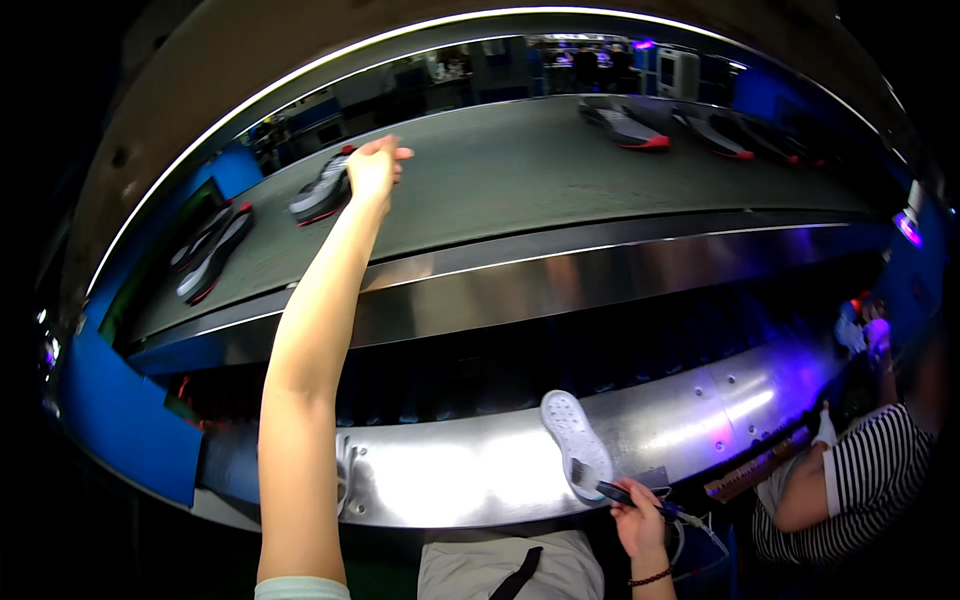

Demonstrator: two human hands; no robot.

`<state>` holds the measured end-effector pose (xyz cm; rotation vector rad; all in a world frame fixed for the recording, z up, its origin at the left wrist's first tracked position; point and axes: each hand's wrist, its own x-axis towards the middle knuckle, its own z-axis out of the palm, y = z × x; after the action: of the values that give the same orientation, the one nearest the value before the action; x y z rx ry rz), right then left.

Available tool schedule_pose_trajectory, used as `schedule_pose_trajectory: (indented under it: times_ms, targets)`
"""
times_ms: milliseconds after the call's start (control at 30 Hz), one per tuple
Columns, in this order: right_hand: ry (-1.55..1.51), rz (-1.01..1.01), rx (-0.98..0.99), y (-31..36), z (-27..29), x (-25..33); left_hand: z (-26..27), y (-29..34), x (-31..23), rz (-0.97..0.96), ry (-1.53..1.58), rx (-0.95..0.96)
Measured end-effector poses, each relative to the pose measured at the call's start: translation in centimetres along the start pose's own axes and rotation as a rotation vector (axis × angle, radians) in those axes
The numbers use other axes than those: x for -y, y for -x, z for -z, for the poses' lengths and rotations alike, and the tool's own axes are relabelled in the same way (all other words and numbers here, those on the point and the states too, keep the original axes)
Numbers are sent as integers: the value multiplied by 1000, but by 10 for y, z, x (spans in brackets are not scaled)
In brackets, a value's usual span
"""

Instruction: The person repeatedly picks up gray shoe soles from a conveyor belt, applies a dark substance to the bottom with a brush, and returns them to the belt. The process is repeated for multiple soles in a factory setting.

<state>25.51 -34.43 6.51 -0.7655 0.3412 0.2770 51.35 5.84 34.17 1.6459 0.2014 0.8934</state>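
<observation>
My left arm reaches across to the conveyor belt (500,185). Over the belt my left hand (374,168) is slightly blurred, its fingers loosely bent and apart, with nothing visible in them. Just left of it lies a grey and black shoe sole (322,190) with red edges; the hand overlaps its far end. My right hand (640,518) grips a brush (612,491) with a dark handle. The bristles rest on the near end of a white shoe sole (572,432), which lies on the metal ledge (450,470) in front of me.
More soles (215,255) lie at the belt's left end, and several others (630,128) are at its far right. A metal rail (560,275) borders the belt. Thin tubing (708,530) runs beside my right hand. A person in a striped top (870,470) works at the right.
</observation>
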Motion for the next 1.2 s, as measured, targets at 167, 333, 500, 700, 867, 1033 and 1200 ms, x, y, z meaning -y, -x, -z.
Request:
schedule_pose_trajectory:
  times_ms: [167, 333, 500, 700, 867, 1033, 1200]
  targets:
    - [4, -34, 133, -6, -15, -2, -142, 58, -31, -145, -209, 452]
    - [-30, 2, 103, -7, -16, 2, -245, 85, -28, -399, -515, 595]
    - [77, 31, 51, -10, 3, 1, -281, 75, -39, -482, -607, 528]
    - [93, -55, 27, -12, 10, -6, -285, 64, 9, -673, -924, 594]
    - [87, -116, -16, -19, 12, -18, -291, 63, -16, -502, -1101, 795]
    - [104, -68, 7, -10, -2, -9, -289, 60, 16, -924, -923, 408]
    - [170, -15, -38, -3, 8, -7, -281, 65, -4, -725, -1030, 601]
